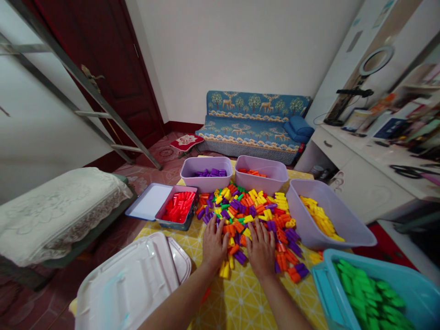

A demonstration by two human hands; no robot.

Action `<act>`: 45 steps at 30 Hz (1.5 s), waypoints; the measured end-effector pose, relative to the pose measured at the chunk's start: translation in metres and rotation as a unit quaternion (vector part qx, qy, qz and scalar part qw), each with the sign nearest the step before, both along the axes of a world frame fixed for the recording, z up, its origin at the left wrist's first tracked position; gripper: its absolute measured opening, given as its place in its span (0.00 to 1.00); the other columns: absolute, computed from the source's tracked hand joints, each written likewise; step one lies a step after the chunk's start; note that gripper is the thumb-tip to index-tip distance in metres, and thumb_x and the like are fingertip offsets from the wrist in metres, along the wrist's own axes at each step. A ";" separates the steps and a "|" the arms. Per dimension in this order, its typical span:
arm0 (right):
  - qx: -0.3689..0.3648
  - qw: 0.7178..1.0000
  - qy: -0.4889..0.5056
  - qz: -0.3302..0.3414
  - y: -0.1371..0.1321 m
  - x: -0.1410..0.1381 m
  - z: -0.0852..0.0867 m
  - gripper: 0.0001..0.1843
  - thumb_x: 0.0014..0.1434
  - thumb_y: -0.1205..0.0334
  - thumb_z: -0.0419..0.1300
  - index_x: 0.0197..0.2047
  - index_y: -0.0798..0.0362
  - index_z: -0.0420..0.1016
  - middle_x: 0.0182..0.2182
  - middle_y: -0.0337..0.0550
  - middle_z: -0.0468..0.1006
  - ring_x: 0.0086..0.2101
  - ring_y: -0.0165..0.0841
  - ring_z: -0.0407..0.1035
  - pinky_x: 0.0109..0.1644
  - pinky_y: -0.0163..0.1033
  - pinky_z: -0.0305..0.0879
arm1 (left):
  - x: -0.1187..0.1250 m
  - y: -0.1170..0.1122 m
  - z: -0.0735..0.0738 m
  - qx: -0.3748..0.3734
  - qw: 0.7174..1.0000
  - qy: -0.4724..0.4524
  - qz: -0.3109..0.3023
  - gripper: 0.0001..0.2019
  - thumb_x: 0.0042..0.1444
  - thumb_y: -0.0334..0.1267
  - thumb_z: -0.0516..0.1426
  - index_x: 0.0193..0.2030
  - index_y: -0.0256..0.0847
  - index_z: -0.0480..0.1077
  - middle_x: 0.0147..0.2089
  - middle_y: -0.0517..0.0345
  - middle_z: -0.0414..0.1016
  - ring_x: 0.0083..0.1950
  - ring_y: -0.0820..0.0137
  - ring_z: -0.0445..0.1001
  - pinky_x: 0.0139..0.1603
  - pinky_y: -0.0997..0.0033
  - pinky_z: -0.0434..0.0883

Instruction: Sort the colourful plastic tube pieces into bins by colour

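A mixed heap of small plastic tube-shaped pieces in red, orange, yellow, green and purple spreads over the yellow patterned tablecloth. My left hand rests on the heap's near left side, fingers spread among the pieces. To its right, my right hand lies palm down on the pieces, with its fingers apart too. Neither hand grips a piece that I can make out; what lies under the palms is hidden. Loose yellow pieces sit between my hands, and orange and purple ones lie right of my right hand.
Lilac bins surround the heap: one with purple pieces, one with orange, one with yellow. An opened tin holds red pieces; a turquoise bin holds green. White lids lie at left. A sofa stands beyond.
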State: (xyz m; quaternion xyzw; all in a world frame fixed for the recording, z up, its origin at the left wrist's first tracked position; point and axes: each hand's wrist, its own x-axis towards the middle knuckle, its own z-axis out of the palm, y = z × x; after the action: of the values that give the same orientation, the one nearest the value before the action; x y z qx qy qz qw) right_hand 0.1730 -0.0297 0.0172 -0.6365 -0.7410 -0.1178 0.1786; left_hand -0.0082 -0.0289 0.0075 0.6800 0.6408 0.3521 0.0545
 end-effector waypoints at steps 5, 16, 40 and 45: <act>0.001 1.000 0.004 0.002 0.001 0.001 -0.002 0.26 0.66 0.60 0.47 0.67 0.49 0.60 0.69 0.48 0.52 0.66 0.42 0.50 0.67 0.57 0.42 | 0.000 0.000 0.000 -0.002 1.000 0.003 0.001 0.24 0.63 0.38 0.51 0.66 0.46 0.60 0.72 0.49 0.52 0.70 0.56 0.55 0.67 0.47 0.59; 0.002 1.000 0.004 0.002 0.000 0.000 -0.001 0.26 0.66 0.60 0.47 0.67 0.49 0.60 0.69 0.49 0.53 0.66 0.41 0.50 0.67 0.56 0.41 | -0.001 0.001 -0.003 0.005 1.000 0.007 -0.003 0.24 0.63 0.39 0.50 0.67 0.46 0.59 0.72 0.48 0.52 0.69 0.57 0.55 0.66 0.47 0.60; 0.000 1.000 0.017 0.004 0.000 0.001 0.001 0.26 0.66 0.59 0.48 0.66 0.49 0.61 0.69 0.50 0.53 0.65 0.42 0.52 0.67 0.56 0.42 | 0.000 0.001 0.000 0.010 1.000 0.002 -0.003 0.24 0.63 0.39 0.50 0.66 0.46 0.60 0.71 0.48 0.53 0.69 0.57 0.55 0.66 0.48 0.60; 0.003 1.000 0.021 0.005 0.000 0.001 0.001 0.26 0.66 0.59 0.49 0.66 0.49 0.61 0.69 0.50 0.53 0.65 0.42 0.51 0.67 0.56 0.42 | 0.001 0.001 0.000 0.009 1.000 0.009 -0.002 0.23 0.63 0.40 0.50 0.66 0.46 0.60 0.71 0.47 0.54 0.69 0.56 0.56 0.66 0.48 0.60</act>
State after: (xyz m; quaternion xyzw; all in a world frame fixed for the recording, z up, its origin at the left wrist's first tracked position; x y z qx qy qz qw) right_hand 0.1737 -0.0299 0.0178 -0.6344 -0.7399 -0.1058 0.1971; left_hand -0.0073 -0.0275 0.0074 0.6850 0.6366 0.3517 0.0430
